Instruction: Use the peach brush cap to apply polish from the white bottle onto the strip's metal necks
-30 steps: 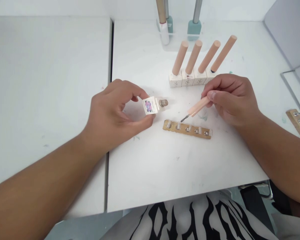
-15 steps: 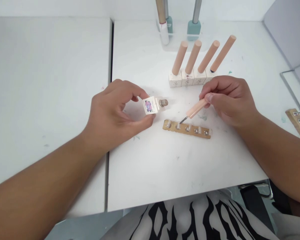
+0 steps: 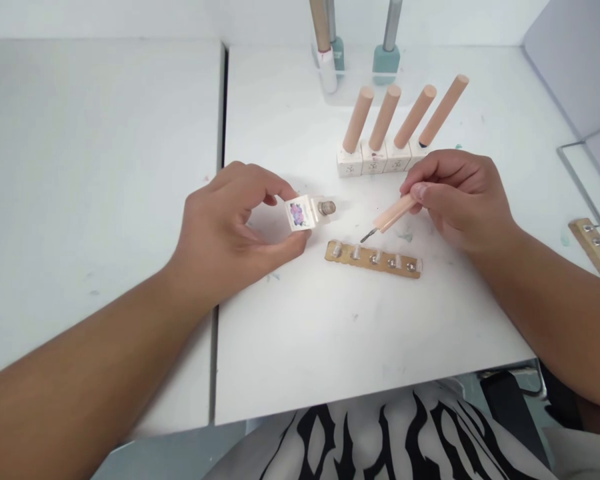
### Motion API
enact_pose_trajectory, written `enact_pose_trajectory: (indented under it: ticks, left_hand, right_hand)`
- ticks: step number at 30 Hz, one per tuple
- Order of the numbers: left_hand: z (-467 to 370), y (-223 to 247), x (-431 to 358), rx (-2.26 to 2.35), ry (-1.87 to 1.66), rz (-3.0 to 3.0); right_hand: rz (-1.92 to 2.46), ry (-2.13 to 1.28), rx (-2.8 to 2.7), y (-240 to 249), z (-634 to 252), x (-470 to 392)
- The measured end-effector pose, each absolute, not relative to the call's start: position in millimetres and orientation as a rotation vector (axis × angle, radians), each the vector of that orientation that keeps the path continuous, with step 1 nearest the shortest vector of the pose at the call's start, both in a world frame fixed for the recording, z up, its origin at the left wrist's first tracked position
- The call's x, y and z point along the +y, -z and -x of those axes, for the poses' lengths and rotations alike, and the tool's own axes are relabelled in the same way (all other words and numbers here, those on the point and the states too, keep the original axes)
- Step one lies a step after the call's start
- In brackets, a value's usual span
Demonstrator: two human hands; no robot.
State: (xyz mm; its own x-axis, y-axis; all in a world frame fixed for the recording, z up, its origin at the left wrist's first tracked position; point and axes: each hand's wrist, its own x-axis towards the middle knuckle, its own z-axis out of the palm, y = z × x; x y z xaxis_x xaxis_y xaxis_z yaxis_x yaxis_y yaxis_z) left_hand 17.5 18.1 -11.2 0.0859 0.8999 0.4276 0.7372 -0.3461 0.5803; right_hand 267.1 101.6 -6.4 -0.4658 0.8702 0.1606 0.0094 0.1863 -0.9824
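Observation:
Tipped on its side, a small white bottle with a flower picture is held between the thumb and fingers of my left hand; its open neck points right. My right hand pinches a peach-coloured brush handle, whose dark, wet-looking tip points down and left. Just below the brush tip lies a wooden strip bearing several metal studs and clear nail-tip pieces. The tip appears slightly apart from the strip.
Behind my right hand stand several white bottles with peach caps. A clear tray farther back holds two teal bottles and a white one. Another studded wooden strip and a bent metal rod are at the right edge.
The brush tip has moved slightly up from the second clear piece on the strip. My left hand and the bottle look nearly unchanged.

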Motion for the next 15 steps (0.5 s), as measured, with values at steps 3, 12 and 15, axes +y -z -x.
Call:
enact_pose_trajectory:
  ticks: [3, 12, 15]
  left_hand:
    - [-18.6, 9.9, 17.6, 1.653, -1.091, -2.139]
    - [-23.1, 9.1, 18.7, 1.594, -1.123, -2.188]
    - [-23.4, 9.1, 18.7, 1.589, -1.114, -2.209]
  right_hand:
    - [0.802, -1.406, -1.627, 5.8, -267.3, 102.5]
    - [0.837, -1.183, -1.597, 2.1, -263.8, 94.2]
    - [0.844, -1.088, -1.599, 2.3, -260.3, 90.7]
